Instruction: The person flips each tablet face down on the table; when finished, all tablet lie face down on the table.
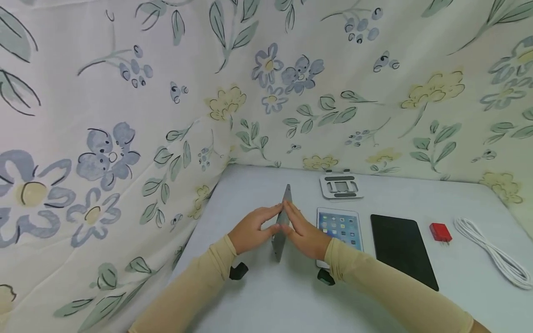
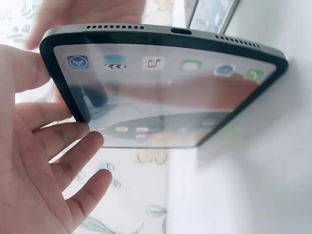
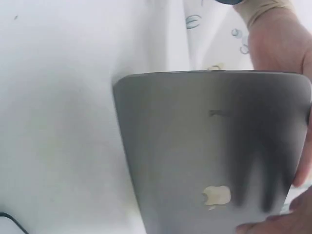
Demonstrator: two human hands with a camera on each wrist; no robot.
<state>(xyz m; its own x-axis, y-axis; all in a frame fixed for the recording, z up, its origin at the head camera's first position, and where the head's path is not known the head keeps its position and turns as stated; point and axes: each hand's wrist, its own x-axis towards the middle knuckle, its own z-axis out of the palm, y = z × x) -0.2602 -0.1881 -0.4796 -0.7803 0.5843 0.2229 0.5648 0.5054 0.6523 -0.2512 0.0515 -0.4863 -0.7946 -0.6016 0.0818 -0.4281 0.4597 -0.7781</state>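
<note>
Two hands are steadying a grey tablet (image 1: pixel 282 222) on its edge on the white table (image 1: pixel 266 296), in the corner draped with floral cloth (image 1: pixel 125 115). The left hand (image 1: pixel 251 231) is lying flat against the lit screen side, its fingers (image 2: pixel 73 156) straight and slightly apart, as the left wrist view is showing. The right hand (image 1: pixel 304 233) is pressing against the tablet's grey back (image 3: pixel 214 161), fingers extended along it; the two palms are sandwiching the tablet, seemingly to keep it from tipping either way. Just to the right, a second tablet (image 1: pixel 339 226) is lying face up with its screen glowing, and a dark tablet (image 1: pixel 401 249) is lying beside that. Farther right, a red charger (image 1: pixel 440 232) and a coiled white cable (image 1: pixel 491 252) are sitting apart from each other. A folded grey stand (image 1: pixel 340 186) is resting near the back wall.
</note>
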